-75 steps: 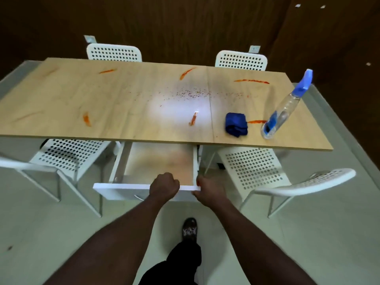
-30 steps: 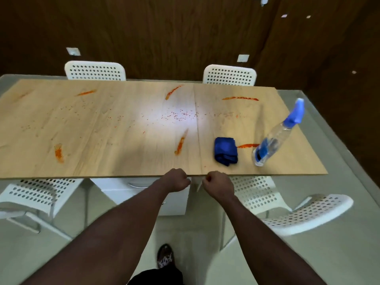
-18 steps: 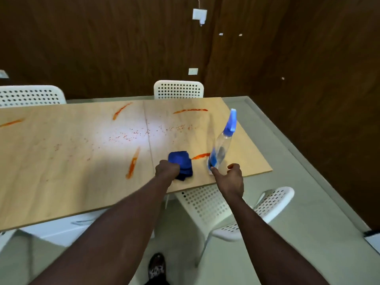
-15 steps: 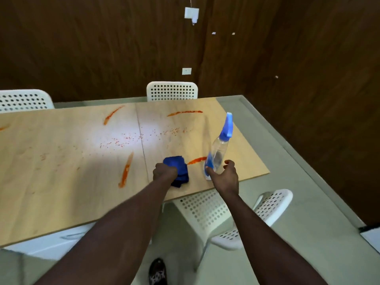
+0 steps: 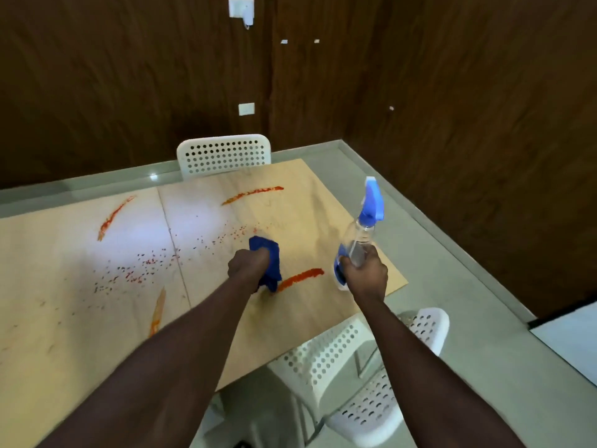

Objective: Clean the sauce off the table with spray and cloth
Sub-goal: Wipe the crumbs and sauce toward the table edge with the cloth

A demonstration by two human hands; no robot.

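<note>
Blue cloth (image 5: 269, 258) half hidden in clenched left hand (image 5: 248, 265), right hand (image 5: 366, 275) fingers wrapped round clear spray bottle (image 5: 361, 240), red sauce streak (image 5: 300, 277) between them on wooden bench (image 5: 64, 318).

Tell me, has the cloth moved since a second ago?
Yes. The cloth lay at the left end of the nearest sauce streak; now the left hand grips it, lifted off the table.

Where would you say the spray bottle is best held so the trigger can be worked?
High on the neck of the spray bottle, just under its blue trigger head, coming from the near side. The right hand grips low on the clear body, so a finger probably cannot reach the trigger; the bottle stands upright.
</note>
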